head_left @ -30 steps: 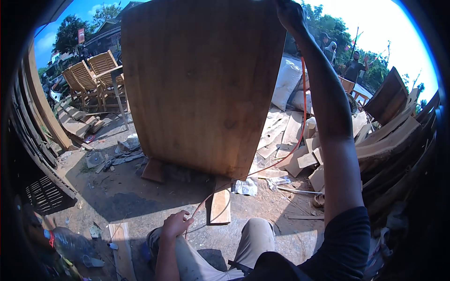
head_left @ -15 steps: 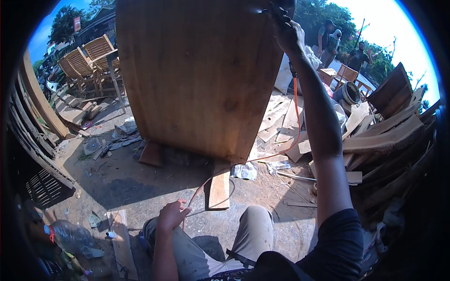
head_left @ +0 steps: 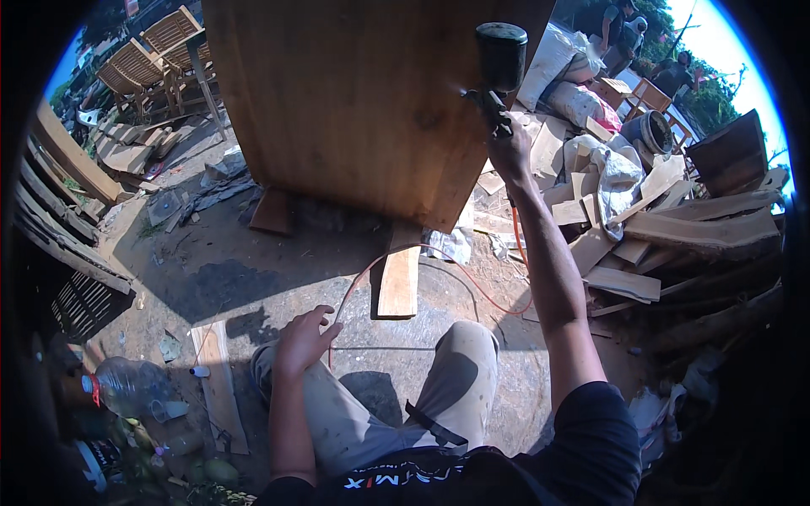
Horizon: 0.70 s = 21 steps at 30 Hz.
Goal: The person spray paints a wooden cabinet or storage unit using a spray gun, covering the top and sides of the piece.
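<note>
My right hand (head_left: 511,150) is closed around a spray gun (head_left: 489,114) with a dark cup (head_left: 501,57) on top. The gun points left at a large brown wooden panel (head_left: 337,110), close to its right side. A pale wisp shows at the nozzle. From below my right hand an orange air hose (head_left: 519,236) hangs down and loops across the ground toward my left knee. Above that knee my left hand (head_left: 305,341) is held with its fingers apart. The hose passes right beside its thumb and fingertips; whether they touch is unclear.
A wooden block (head_left: 272,211) and a short board (head_left: 399,282) lie at the panel's lower edge. Scrap planks (head_left: 700,228) and sacks (head_left: 582,105) heap up at right. Slatted chairs (head_left: 131,67) stand far left; a plastic bottle (head_left: 126,386) lies near left. Several people stand at far right.
The spray gun has come down along the panel's right side, and its cup now shows. My view has tilted downward. My left hand stays over the knee, fingers slightly more spread.
</note>
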Each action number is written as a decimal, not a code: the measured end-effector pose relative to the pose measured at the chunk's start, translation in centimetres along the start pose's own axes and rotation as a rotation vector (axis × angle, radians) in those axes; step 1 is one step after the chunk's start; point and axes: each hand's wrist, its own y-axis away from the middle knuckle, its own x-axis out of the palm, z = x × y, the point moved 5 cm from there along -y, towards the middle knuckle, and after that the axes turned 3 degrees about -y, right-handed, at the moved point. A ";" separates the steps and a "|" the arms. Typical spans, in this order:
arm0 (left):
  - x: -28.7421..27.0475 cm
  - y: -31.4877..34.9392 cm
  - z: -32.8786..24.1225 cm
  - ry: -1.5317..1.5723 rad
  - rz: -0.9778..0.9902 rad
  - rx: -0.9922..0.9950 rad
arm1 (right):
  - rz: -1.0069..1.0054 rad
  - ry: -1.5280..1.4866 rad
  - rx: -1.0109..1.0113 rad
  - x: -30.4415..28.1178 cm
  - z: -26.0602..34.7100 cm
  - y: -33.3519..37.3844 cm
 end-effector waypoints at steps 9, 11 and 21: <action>-0.4 0.8 -0.5 -0.005 -0.015 0.026 | 0.129 0.097 0.160 7.4 -9.1 10.7; -0.4 1.2 -0.5 -0.007 -0.023 0.028 | 0.172 0.091 0.203 9.0 -11.1 12.8; -0.4 2.7 -0.6 -0.055 -0.025 0.010 | 0.317 0.081 0.276 16.2 -18.9 23.1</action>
